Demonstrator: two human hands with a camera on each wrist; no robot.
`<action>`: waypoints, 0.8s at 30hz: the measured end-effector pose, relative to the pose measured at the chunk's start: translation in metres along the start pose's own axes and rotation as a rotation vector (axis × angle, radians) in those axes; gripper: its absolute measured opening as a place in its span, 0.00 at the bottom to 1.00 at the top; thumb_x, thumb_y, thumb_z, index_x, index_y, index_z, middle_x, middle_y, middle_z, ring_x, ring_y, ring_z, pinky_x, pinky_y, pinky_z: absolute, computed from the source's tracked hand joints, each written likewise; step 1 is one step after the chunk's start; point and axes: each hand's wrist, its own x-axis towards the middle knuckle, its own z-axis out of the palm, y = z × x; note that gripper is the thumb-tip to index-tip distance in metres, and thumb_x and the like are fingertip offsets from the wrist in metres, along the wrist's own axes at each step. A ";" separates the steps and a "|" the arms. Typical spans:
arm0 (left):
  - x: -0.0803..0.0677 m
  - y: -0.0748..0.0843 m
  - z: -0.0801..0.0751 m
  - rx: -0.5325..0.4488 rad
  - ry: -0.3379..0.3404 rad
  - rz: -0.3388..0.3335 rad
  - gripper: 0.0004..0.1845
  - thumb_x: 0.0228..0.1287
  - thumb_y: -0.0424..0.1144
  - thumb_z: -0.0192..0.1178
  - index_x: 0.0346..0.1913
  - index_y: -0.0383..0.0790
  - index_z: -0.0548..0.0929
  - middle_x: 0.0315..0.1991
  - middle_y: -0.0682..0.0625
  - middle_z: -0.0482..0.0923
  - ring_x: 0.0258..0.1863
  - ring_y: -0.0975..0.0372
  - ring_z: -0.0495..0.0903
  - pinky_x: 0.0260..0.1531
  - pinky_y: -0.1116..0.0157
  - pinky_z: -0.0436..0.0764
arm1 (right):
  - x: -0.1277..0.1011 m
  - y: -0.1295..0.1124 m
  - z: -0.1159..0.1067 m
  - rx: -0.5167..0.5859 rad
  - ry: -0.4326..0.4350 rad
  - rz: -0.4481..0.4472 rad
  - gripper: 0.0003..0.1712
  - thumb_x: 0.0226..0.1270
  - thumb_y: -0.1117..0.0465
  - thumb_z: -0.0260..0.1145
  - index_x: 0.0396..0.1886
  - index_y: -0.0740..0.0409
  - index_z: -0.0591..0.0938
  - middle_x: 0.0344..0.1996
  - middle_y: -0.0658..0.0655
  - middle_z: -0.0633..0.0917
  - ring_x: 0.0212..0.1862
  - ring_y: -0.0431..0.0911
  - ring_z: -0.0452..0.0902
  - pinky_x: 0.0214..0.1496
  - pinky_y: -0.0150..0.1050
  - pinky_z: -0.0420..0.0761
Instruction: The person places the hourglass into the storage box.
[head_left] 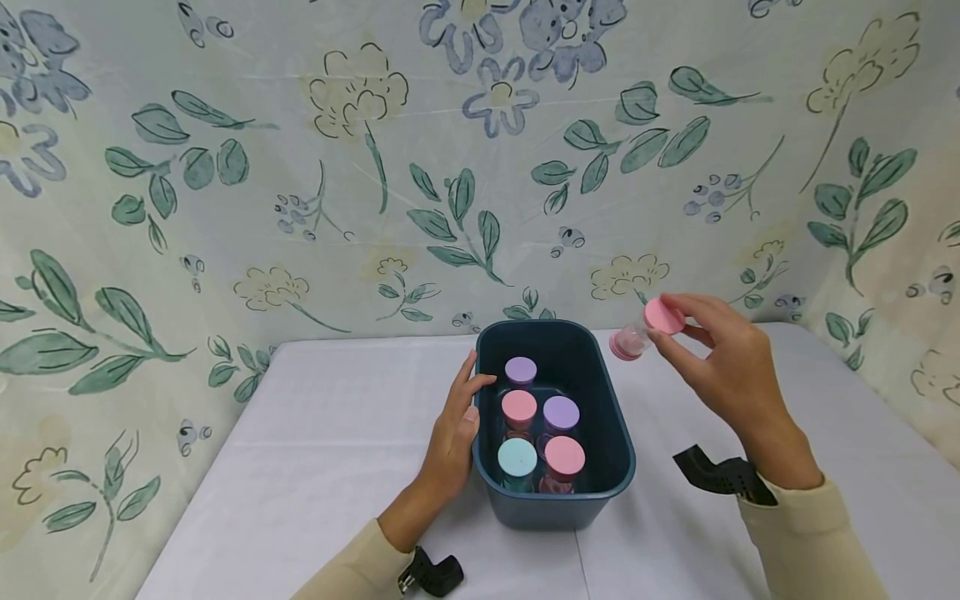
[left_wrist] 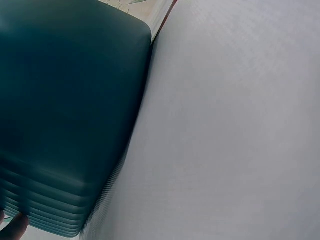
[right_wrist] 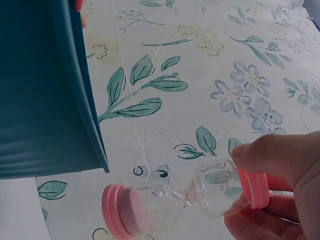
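Note:
My right hand [head_left: 723, 367] pinches a sand timer [head_left: 630, 340] by one pink end cap between thumb and fingers, tilted in the air right of the dark blue bin [head_left: 611, 417]. In the right wrist view the clear hourglass body [right_wrist: 186, 197] narrows at its waist, with a second pink cap [right_wrist: 114, 212] at the far end. My left hand [head_left: 450, 442] rests against the bin's left side, a finger over the rim. Inside stand a teal-capped timer [head_left: 517, 457], two pink-capped timers [head_left: 565, 456] and two purple-capped timers [head_left: 561, 414].
The bin stands on a white-covered table [head_left: 360, 433]. A flower-printed cloth [head_left: 450, 167] hangs behind and at the sides. Black wrist mounts [head_left: 723, 473] sit at both sleeves.

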 end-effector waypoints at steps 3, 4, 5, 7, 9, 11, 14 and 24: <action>0.000 0.001 0.000 0.000 0.000 0.003 0.23 0.73 0.46 0.35 0.68 0.55 0.66 0.77 0.53 0.44 0.75 0.56 0.47 0.64 0.37 0.55 | 0.000 -0.003 -0.001 0.004 0.001 -0.007 0.34 0.49 0.69 0.76 0.60 0.61 0.78 0.55 0.61 0.81 0.54 0.55 0.78 0.49 0.13 0.64; 0.000 0.001 0.000 0.002 -0.001 0.003 0.23 0.73 0.46 0.35 0.68 0.55 0.66 0.77 0.53 0.44 0.75 0.56 0.47 0.64 0.37 0.55 | 0.000 -0.003 -0.001 0.007 0.002 -0.009 0.34 0.49 0.69 0.76 0.60 0.61 0.78 0.54 0.61 0.81 0.54 0.55 0.78 0.49 0.13 0.64; 0.000 0.002 -0.001 0.001 -0.002 0.001 0.23 0.73 0.47 0.35 0.68 0.55 0.66 0.77 0.53 0.44 0.75 0.57 0.46 0.64 0.37 0.55 | 0.000 -0.004 -0.002 0.009 0.004 -0.012 0.34 0.49 0.70 0.76 0.60 0.61 0.78 0.54 0.61 0.81 0.54 0.54 0.78 0.49 0.13 0.64; 0.000 0.002 -0.001 0.001 -0.003 -0.001 0.23 0.73 0.47 0.35 0.67 0.55 0.66 0.77 0.53 0.44 0.75 0.57 0.46 0.64 0.37 0.56 | 0.000 -0.005 -0.002 0.010 0.007 -0.019 0.34 0.48 0.70 0.76 0.60 0.61 0.79 0.54 0.61 0.81 0.54 0.54 0.78 0.49 0.13 0.65; 0.000 0.002 -0.001 0.001 -0.003 -0.001 0.23 0.73 0.48 0.35 0.67 0.55 0.66 0.77 0.53 0.44 0.75 0.57 0.46 0.64 0.37 0.56 | 0.000 -0.006 -0.002 0.011 0.009 -0.024 0.35 0.48 0.70 0.77 0.59 0.61 0.79 0.54 0.61 0.81 0.54 0.54 0.78 0.49 0.13 0.65; 0.000 0.002 -0.001 0.001 -0.001 0.001 0.23 0.73 0.47 0.35 0.67 0.55 0.66 0.77 0.53 0.44 0.75 0.57 0.46 0.64 0.37 0.56 | 0.000 -0.007 -0.002 0.012 0.008 -0.031 0.35 0.48 0.70 0.77 0.59 0.61 0.79 0.54 0.60 0.81 0.54 0.54 0.78 0.49 0.13 0.65; 0.000 0.001 -0.001 0.001 0.003 0.012 0.23 0.73 0.45 0.35 0.67 0.54 0.66 0.77 0.52 0.45 0.75 0.55 0.47 0.64 0.37 0.55 | 0.000 -0.008 -0.002 0.018 0.005 -0.042 0.35 0.47 0.70 0.77 0.60 0.60 0.79 0.54 0.60 0.81 0.54 0.54 0.78 0.49 0.14 0.65; 0.000 0.000 -0.001 0.004 0.003 0.013 0.24 0.71 0.40 0.36 0.67 0.54 0.66 0.77 0.51 0.45 0.75 0.55 0.47 0.64 0.37 0.56 | 0.001 -0.011 0.000 0.042 -0.003 -0.067 0.36 0.46 0.71 0.77 0.59 0.60 0.79 0.54 0.59 0.82 0.54 0.53 0.78 0.50 0.15 0.67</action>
